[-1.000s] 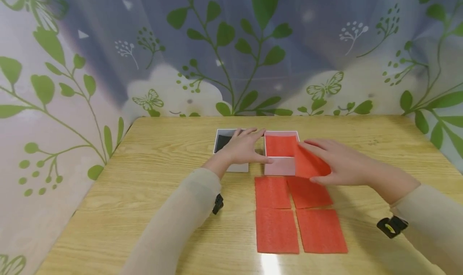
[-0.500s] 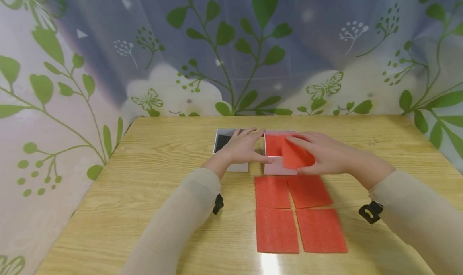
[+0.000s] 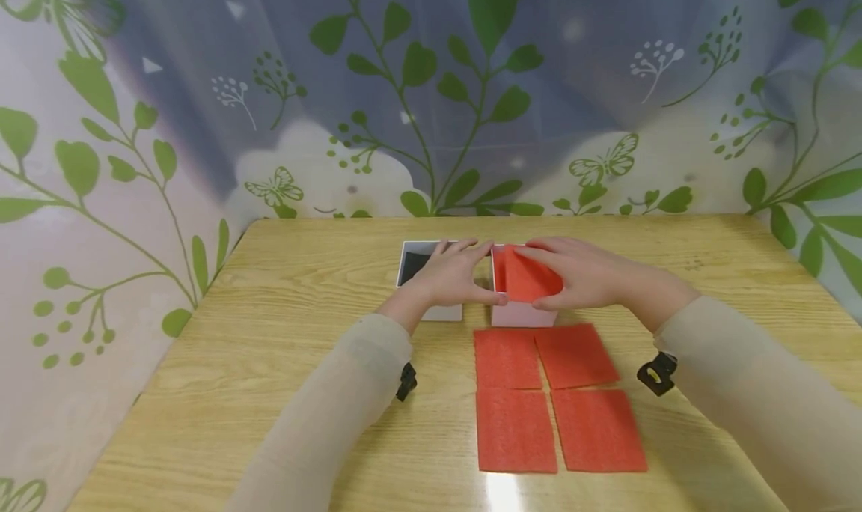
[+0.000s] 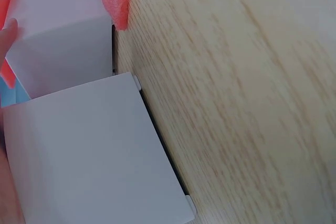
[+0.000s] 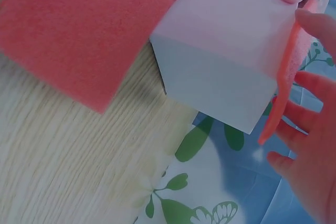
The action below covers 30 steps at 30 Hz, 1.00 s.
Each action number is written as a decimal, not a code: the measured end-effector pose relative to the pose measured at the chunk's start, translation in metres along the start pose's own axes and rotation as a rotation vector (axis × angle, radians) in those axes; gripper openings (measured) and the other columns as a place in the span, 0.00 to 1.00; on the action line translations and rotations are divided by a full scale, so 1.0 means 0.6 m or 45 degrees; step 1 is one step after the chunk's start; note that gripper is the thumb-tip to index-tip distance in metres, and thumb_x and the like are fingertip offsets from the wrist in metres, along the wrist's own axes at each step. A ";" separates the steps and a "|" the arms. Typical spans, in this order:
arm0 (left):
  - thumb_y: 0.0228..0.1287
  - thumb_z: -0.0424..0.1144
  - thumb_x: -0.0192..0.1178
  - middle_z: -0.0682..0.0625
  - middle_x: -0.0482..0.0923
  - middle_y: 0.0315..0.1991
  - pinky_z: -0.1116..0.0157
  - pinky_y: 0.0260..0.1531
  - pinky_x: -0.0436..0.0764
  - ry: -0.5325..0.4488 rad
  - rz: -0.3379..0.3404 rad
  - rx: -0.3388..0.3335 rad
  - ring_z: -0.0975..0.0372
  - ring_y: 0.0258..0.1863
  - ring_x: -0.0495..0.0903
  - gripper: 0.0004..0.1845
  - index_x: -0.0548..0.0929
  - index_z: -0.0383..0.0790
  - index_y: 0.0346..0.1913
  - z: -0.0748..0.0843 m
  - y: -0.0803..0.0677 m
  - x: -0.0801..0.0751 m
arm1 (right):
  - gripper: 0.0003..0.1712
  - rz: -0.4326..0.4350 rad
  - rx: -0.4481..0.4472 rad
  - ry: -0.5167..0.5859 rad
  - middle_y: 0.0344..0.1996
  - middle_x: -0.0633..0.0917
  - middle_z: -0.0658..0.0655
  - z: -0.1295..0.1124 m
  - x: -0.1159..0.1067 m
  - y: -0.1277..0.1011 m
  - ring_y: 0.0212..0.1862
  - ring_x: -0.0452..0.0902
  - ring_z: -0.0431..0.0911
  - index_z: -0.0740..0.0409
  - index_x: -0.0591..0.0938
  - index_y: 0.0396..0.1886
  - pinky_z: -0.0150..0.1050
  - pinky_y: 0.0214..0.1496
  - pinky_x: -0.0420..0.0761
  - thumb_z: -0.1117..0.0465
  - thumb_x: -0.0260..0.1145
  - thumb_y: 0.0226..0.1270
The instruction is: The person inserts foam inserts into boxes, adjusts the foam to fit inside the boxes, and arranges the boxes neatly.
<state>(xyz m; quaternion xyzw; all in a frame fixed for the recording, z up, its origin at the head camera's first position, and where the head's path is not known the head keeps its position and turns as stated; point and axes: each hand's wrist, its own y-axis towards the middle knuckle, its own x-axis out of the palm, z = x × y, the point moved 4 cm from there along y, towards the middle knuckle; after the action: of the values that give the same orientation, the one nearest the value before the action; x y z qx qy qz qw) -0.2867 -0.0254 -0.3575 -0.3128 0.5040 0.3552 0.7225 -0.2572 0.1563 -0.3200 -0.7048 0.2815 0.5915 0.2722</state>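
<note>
The red foam sheet (image 3: 532,278) has moved left, from beside the pink box (image 3: 521,314) to right over its open top, tilted, one edge dipping in. The right hand (image 3: 586,276) holds it, fingers curled round its edges. It looks almost ready to go inside. The left hand (image 3: 454,272) has stayed flat on the white box (image 3: 441,311), thumb touching the pink one. Four more red sheets (image 3: 557,396) lie on the table (image 3: 269,332).

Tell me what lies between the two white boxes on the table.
In the head view, the left hand rests across the narrow gap between the left white box and the right white box; the left wrist view shows that gap holding nothing else.
</note>
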 end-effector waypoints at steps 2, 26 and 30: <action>0.51 0.70 0.57 0.54 0.58 0.70 0.50 0.67 0.38 0.001 0.003 0.005 0.58 0.71 0.44 0.52 0.51 0.47 0.74 0.000 0.000 0.000 | 0.47 -0.014 0.011 0.009 0.66 0.62 0.67 -0.001 0.000 0.005 0.65 0.56 0.63 0.57 0.59 0.72 0.62 0.63 0.57 0.44 0.65 0.57; 0.50 0.71 0.56 0.56 0.60 0.69 0.49 0.67 0.37 0.015 0.004 -0.003 0.59 0.71 0.44 0.54 0.50 0.46 0.74 -0.003 0.001 -0.001 | 0.46 -0.097 0.015 0.258 0.68 0.57 0.68 0.014 0.000 0.036 0.68 0.50 0.64 0.62 0.59 0.71 0.64 0.63 0.54 0.46 0.66 0.58; 0.50 0.71 0.56 0.56 0.60 0.69 0.49 0.67 0.37 0.013 -0.006 -0.001 0.59 0.71 0.44 0.54 0.49 0.46 0.74 -0.002 0.001 0.000 | 0.48 -0.128 0.025 0.311 0.69 0.55 0.67 0.019 0.004 0.037 0.69 0.48 0.63 0.60 0.58 0.72 0.64 0.64 0.53 0.44 0.66 0.58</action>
<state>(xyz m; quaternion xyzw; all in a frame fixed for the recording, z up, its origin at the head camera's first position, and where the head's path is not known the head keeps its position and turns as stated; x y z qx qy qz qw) -0.2878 -0.0262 -0.3579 -0.3159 0.5067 0.3521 0.7208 -0.2806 0.1491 -0.3250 -0.7820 0.2827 0.4842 0.2721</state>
